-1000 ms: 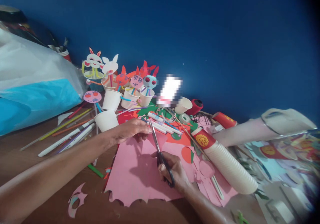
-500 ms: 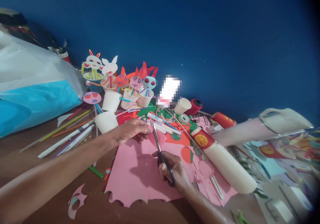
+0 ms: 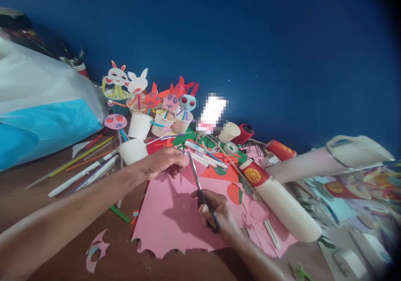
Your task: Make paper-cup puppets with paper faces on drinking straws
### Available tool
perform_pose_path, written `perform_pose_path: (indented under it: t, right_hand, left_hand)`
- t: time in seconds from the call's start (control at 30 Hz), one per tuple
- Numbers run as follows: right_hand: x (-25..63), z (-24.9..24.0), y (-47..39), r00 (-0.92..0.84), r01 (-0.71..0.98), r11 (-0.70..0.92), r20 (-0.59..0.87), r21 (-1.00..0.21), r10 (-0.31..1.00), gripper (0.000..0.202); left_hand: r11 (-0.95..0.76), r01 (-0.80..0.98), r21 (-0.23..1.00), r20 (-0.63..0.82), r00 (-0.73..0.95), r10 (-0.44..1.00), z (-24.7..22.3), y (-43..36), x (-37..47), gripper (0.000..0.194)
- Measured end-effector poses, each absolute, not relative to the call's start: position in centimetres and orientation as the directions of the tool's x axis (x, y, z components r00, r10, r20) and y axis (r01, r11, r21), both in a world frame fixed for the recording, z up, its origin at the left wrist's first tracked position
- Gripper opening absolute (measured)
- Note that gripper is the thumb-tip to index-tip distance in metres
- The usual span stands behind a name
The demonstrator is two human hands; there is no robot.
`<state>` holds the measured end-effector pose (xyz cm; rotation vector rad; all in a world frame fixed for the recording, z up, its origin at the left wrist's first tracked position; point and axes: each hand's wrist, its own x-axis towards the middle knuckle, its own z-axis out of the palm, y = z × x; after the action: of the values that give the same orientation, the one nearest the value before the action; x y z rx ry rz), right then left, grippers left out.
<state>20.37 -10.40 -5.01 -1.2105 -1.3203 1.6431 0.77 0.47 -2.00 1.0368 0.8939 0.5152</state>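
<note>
My right hand (image 3: 222,216) is closed around the black handles of a pair of scissors (image 3: 200,189), whose blades point up and away toward my left fingertips. Pinched in my left hand (image 3: 166,162) is a small piece of pink paper (image 3: 186,160), right beside the blade tips. Its full outline is partly hidden by my fingers. Below both hands lies a large pink paper sheet (image 3: 169,226) with a scalloped near edge. A cut pink paper scrap (image 3: 97,251) rests on the brown table to the left.
Paper cups with paper animal faces (image 3: 171,102) stand at the back left, near a blue-and-white plastic bag (image 3: 62,113). White markers (image 3: 206,155) lie beyond my hands. On the right are a long stack of paper cups (image 3: 285,203) and a white glue gun-like or rolled object (image 3: 313,162).
My left hand has shifted slightly left with the pink paper, and the scissor tips sit slightly further left. My right hand has hardly moved.
</note>
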Motion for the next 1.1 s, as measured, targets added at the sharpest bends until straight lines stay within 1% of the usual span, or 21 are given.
perform_pose_path:
  t: [0.13, 0.3, 0.37, 0.47, 0.53, 0.63, 0.77, 0.87, 0.97, 1.03, 1.1]
  right_hand:
    - [20.5, -5.2, -10.2, -0.329, 0.034, -0.217, -0.216, -0.976, 0.919, 0.038]
    - [21.0, -5.0, -9.7, -0.339, 0.050, -0.177, -0.183, -0.983, 0.923, 0.043]
    - [21.3, -4.5, -9.5, -0.324, 0.059, -0.133, -0.145, -0.989, 0.935, 0.044]
    - [21.5, -3.3, -9.0, -0.288, 0.093, -0.040, -0.065, -0.995, 0.955, 0.046]
    - [21.3, -2.6, -8.7, -0.253, 0.109, -0.002, -0.030, -0.994, 0.967, 0.047]
    - [20.8, -2.0, -8.5, -0.192, 0.076, 0.026, 0.011, -0.997, 0.981, 0.042]
    - [20.3, -2.0, -8.6, -0.184, 0.049, 0.017, 0.007, -0.999, 0.983, 0.039]
    - [20.4, -2.2, -8.8, -0.190, 0.078, 0.013, -0.002, -0.997, 0.982, 0.036]
    - [20.4, -2.3, -8.8, -0.181, 0.103, -0.017, -0.035, -0.995, 0.983, 0.034]
    - [20.3, -2.2, -8.7, -0.151, 0.116, -0.032, -0.050, -0.993, 0.987, 0.034]
    - [20.2, -2.1, -8.6, -0.082, 0.134, -0.047, -0.058, -0.990, 0.995, 0.034]
  left_hand:
    - [0.444, 0.014, 0.896, -0.380, 0.543, 0.749, -1.8, 0.5, 0.6, 0.014]
    - [0.340, 0.071, 0.938, -0.320, 0.562, 0.763, -1.2, 0.5, 0.5, 0.013]
    - [0.323, 0.080, 0.943, -0.309, 0.571, 0.760, -1.0, 0.2, 0.6, 0.012]
    - [0.314, 0.106, 0.943, -0.308, 0.630, 0.713, -1.0, -0.8, 1.1, 0.011]
    - [0.312, 0.145, 0.939, -0.321, 0.694, 0.645, -1.0, -1.6, 1.6, 0.012]
    - [0.308, 0.188, 0.933, -0.339, 0.748, 0.570, -1.1, -2.6, 2.3, 0.015]
    - [0.287, 0.222, 0.932, -0.352, 0.748, 0.562, -1.3, -3.1, 2.8, 0.013]
    - [0.249, 0.245, 0.937, -0.345, 0.758, 0.554, -1.8, -3.1, 2.9, 0.008]
    - [0.212, 0.248, 0.945, -0.324, 0.783, 0.531, -2.0, -3.0, 3.0, 0.009]
    - [0.225, 0.219, 0.949, -0.307, 0.801, 0.513, -1.9, -2.9, 2.9, 0.010]
    - [0.280, 0.183, 0.942, -0.305, 0.812, 0.497, -1.7, -2.9, 2.9, 0.008]
